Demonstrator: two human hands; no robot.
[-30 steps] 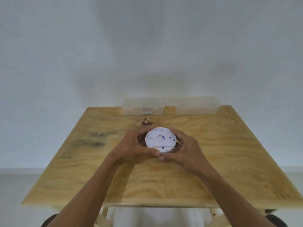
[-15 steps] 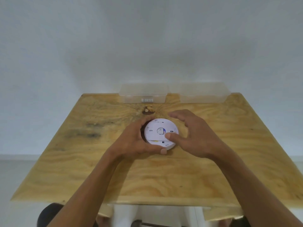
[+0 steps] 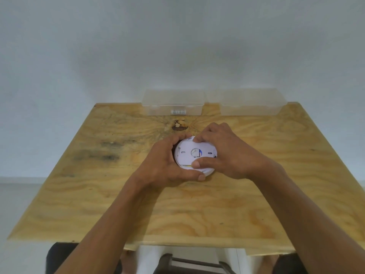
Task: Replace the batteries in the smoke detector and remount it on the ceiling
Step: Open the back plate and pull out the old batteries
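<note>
I see the detector [image 3: 194,155] lying near the middle of the table [image 3: 256,194], its flat white back facing up, with a round hub at the centre and a few small marks and a blue patch beside it. My left hand [image 3: 164,165] cups the detector from the left: the fingers curl round its far left rim and the thumb runs along its near edge, so this hand grips the detector. My right hand [image 3: 227,155] comes over it from the right; its fingers are bent onto the far rim and the thumb presses on the near part of the back plate, so it too holds the detector. The two thumbs lie close together at the near rim.

A dark knot [image 3: 179,125] in the wood sits just beyond the detector. At the far edge of the table, against the wall [image 3: 177,46], stand two clear boxes side by side. The left box [image 3: 173,102] has a small row of pale things [image 3: 178,112] inside, by its front wall; I cannot tell what they are. I cannot make out anything inside the right box [image 3: 248,103]. Below the near edge I see part of a dark stool [image 3: 177,262].
</note>
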